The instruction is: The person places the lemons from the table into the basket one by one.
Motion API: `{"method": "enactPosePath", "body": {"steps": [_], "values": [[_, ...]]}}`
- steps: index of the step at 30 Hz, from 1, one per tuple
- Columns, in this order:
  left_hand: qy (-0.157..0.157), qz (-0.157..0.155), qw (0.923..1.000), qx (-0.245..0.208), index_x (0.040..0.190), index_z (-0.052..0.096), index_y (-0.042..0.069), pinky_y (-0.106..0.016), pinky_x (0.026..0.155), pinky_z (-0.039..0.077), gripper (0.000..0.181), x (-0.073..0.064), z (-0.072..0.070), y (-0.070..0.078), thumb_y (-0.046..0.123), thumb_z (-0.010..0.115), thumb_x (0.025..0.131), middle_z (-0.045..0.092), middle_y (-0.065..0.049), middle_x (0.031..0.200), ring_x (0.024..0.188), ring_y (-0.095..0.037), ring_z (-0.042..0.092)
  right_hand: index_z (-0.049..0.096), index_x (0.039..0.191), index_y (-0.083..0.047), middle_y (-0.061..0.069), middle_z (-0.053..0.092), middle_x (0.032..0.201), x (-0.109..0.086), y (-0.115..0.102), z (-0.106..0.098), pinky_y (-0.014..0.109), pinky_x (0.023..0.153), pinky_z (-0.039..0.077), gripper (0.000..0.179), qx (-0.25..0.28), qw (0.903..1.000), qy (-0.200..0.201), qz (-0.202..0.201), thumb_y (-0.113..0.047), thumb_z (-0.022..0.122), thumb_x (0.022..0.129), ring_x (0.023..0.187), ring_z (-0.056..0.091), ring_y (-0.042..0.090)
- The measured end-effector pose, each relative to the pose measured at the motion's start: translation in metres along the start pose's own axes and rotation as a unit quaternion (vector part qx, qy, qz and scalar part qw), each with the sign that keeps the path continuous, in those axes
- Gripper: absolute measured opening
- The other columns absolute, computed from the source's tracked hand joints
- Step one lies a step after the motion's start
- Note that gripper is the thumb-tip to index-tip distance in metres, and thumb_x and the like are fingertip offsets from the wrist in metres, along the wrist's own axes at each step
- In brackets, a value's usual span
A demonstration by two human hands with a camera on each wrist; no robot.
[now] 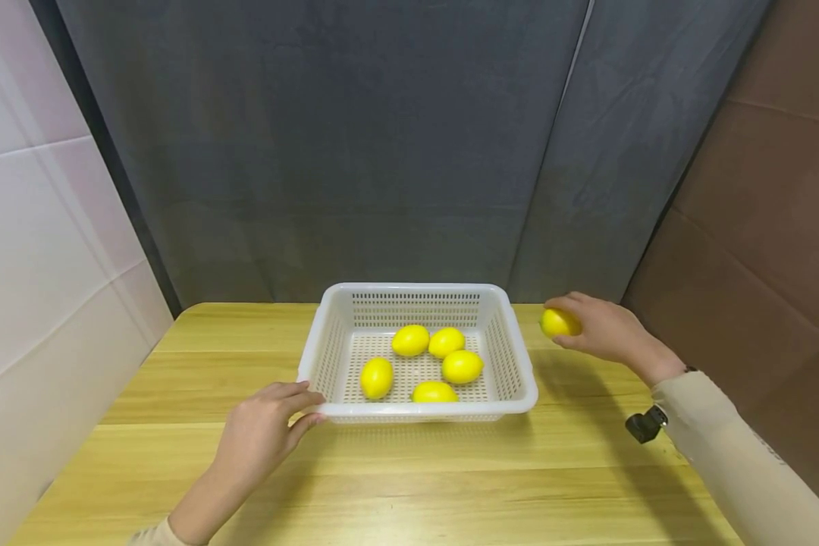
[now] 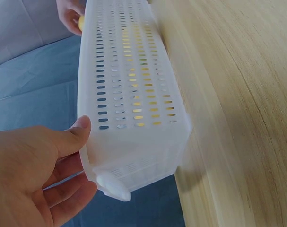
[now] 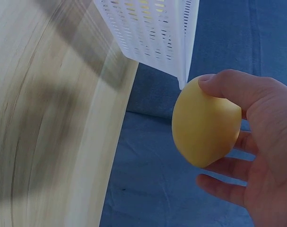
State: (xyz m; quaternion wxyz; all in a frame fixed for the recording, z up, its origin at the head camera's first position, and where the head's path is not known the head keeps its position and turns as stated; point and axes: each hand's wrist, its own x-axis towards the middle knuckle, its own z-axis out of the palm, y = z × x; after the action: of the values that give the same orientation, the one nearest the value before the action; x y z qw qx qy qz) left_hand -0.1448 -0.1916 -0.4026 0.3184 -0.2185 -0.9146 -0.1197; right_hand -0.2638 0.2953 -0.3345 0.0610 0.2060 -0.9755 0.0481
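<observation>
A white plastic basket (image 1: 426, 412) with slotted walls stands on the wooden table. Several yellow lemons lie inside, among them one lemon (image 1: 377, 378) at the left and another lemon (image 1: 462, 367) at the right. At the basket's near left corner, my left hand (image 1: 266, 425) holds the rim, thumb on the outer side and fingers curled at the edge in the left wrist view. My right hand (image 1: 604, 330) grips a lemon (image 3: 204, 124) between thumb and fingers, raised to the right of the basket.
The light wooden table (image 1: 382, 485) carries the basket near its far edge. Behind it hangs a dark grey curtain (image 1: 314, 152). White cloth (image 1: 48, 227) flanks the left side and brown cloth (image 1: 771, 212) the right. A small black device (image 1: 644, 425) sits at the right wrist.
</observation>
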Motion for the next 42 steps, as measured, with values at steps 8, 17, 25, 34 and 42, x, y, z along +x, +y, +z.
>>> {"method": "enactPosePath", "body": {"steps": [8, 17, 25, 34, 42], "values": [[-0.002, -0.001, 1.0000, -0.002, 0.088, 0.080, 0.019, -0.039, 0.061, 0.061, 0.031, 0.001, -0.001, 0.000, 0.023, 0.093, 0.061, 0.079, -0.005, 0.093, 0.084, -0.024, 0.076, 0.059, 0.134, -0.020, 0.002, 0.065, 0.117, 0.002, -0.003, -0.002, 0.040, 0.074, 0.053, 0.053, -0.002, 1.0000, -0.002, 0.005, -0.038, 0.073, 0.086, 0.088, 0.062, 0.017], [-0.003, -0.005, 1.0000, -0.003, 0.089, 0.080, 0.019, -0.039, 0.061, 0.061, 0.031, 0.000, -0.001, 0.000, 0.023, 0.093, 0.061, 0.079, -0.005, 0.094, 0.084, -0.024, 0.076, 0.059, 0.133, -0.021, 0.002, 0.065, 0.119, 0.004, -0.006, -0.005, 0.042, 0.076, 0.053, 0.052, 0.001, 1.0000, -0.009, 0.000, -0.038, 0.073, 0.086, 0.092, 0.063, 0.019], [-0.006, -0.008, 0.9999, -0.005, 0.090, 0.079, 0.019, -0.041, 0.063, 0.061, 0.031, 0.001, -0.001, 0.001, 0.023, 0.092, 0.062, 0.079, -0.006, 0.096, 0.086, -0.024, 0.075, 0.059, 0.134, -0.019, 0.004, 0.065, 0.120, 0.008, -0.010, -0.007, 0.041, 0.075, 0.052, 0.052, 0.005, 0.9999, -0.011, -0.006, -0.036, 0.073, 0.086, 0.089, 0.062, 0.019], [-0.008, -0.007, 0.9999, -0.004, 0.089, 0.079, 0.019, -0.042, 0.064, 0.061, 0.030, 0.001, -0.001, 0.001, 0.023, 0.092, 0.062, 0.079, -0.005, 0.095, 0.087, -0.024, 0.075, 0.059, 0.134, -0.017, 0.006, 0.065, 0.120, 0.012, -0.012, -0.007, 0.038, 0.074, 0.052, 0.052, 0.011, 0.9997, -0.014, -0.015, -0.034, 0.072, 0.087, 0.088, 0.061, 0.019], [-0.010, -0.011, 0.9999, -0.004, 0.089, 0.079, 0.019, -0.042, 0.063, 0.061, 0.031, 0.001, -0.001, 0.001, 0.023, 0.092, 0.062, 0.079, -0.005, 0.095, 0.087, -0.024, 0.075, 0.058, 0.135, -0.019, 0.004, 0.064, 0.120, 0.014, -0.014, -0.008, 0.037, 0.074, 0.051, 0.052, 0.008, 0.9997, -0.016, -0.017, -0.036, 0.072, 0.088, 0.087, 0.060, 0.018]]}}
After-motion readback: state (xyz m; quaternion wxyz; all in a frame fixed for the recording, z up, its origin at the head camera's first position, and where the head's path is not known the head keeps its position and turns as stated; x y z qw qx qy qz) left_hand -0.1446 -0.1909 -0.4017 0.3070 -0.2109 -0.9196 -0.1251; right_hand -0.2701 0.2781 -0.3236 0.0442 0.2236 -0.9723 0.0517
